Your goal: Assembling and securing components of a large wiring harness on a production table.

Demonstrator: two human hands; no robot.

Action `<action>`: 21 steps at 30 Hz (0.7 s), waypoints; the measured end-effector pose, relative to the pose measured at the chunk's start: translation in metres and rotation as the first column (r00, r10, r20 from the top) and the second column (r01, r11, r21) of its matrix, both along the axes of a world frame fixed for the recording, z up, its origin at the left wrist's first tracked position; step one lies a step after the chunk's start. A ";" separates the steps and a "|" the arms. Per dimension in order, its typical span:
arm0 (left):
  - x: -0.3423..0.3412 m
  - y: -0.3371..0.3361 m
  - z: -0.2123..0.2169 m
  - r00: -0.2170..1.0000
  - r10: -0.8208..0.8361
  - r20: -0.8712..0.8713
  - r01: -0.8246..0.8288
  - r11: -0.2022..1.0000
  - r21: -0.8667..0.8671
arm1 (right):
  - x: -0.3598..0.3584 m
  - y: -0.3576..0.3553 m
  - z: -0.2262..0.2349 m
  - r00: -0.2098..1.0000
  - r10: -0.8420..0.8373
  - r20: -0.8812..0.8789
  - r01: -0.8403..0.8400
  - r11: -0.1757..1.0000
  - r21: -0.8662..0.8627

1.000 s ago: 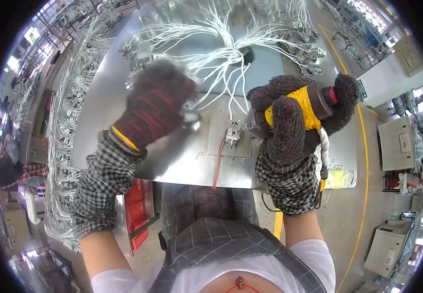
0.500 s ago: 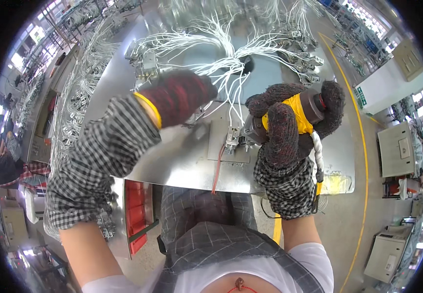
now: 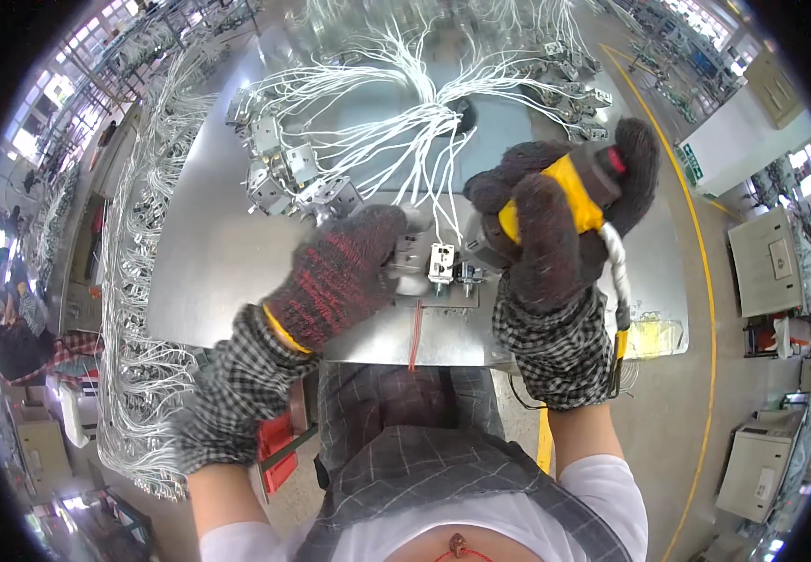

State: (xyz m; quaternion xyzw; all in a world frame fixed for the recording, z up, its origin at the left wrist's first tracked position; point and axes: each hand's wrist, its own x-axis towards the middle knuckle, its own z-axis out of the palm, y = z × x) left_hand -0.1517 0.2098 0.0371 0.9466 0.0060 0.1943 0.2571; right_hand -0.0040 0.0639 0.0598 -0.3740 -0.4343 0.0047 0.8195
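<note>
My right hand (image 3: 565,215), in a dark knitted glove, is closed round a yellow and black power tool (image 3: 576,192) with a white-wrapped cord. The tool's nose points left, toward a small metal terminal block (image 3: 441,265) wired from above and a dark metal fitting (image 3: 468,273) beside it. To the left of the block, my left hand (image 3: 349,272), in a dark red-flecked glove, has its fingers closed about a small grey metal box (image 3: 411,253). Its fingertips are blurred. A red wire (image 3: 416,332) hangs over the table's front edge below the block.
White wires (image 3: 433,108) fan out from a bundle across the metal table (image 3: 208,272). Several metal boxes (image 3: 297,169) lie at their left ends, more fittings (image 3: 588,103) at the right. A hanging mass of white wires (image 3: 138,328) stands left. Yellow tape (image 3: 654,334) marks the right front corner.
My left hand has moved down and slightly right, to the metal box beside the terminal block. More metal boxes now show at the left. My right hand keeps the power tool, its body slightly shifted.
</note>
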 end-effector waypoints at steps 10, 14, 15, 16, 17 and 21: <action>0.022 -0.003 -0.026 0.974 -0.073 -0.215 -0.099 0.716 -0.691 | 0.016 -0.012 0.006 0.994 -0.097 -0.050 0.103 0.987 0.126; 0.023 0.001 -0.013 0.924 0.005 -0.383 -0.102 0.967 -0.233 | 0.005 -0.007 -0.007 0.979 -0.131 -0.159 0.145 0.986 0.078; 0.023 -0.002 -0.009 0.943 -0.024 -0.333 -0.053 0.974 -0.221 | 0.004 -0.007 -0.007 0.982 -0.166 -0.096 0.170 0.985 0.039; 0.024 -0.005 -0.006 0.917 0.017 -0.397 -0.102 0.976 -0.194 | 0.002 -0.007 -0.007 0.985 -0.157 -0.076 0.162 0.985 0.056; 0.022 -0.007 -0.003 0.920 0.030 -0.392 -0.108 0.978 -0.179 | 0.002 -0.006 -0.006 0.989 -0.137 -0.052 0.140 0.988 0.059; 0.019 -0.014 -0.002 0.952 0.047 -0.303 -0.148 0.936 -0.320 | 0.005 -0.006 -0.003 0.991 -0.022 -0.131 0.040 0.989 0.140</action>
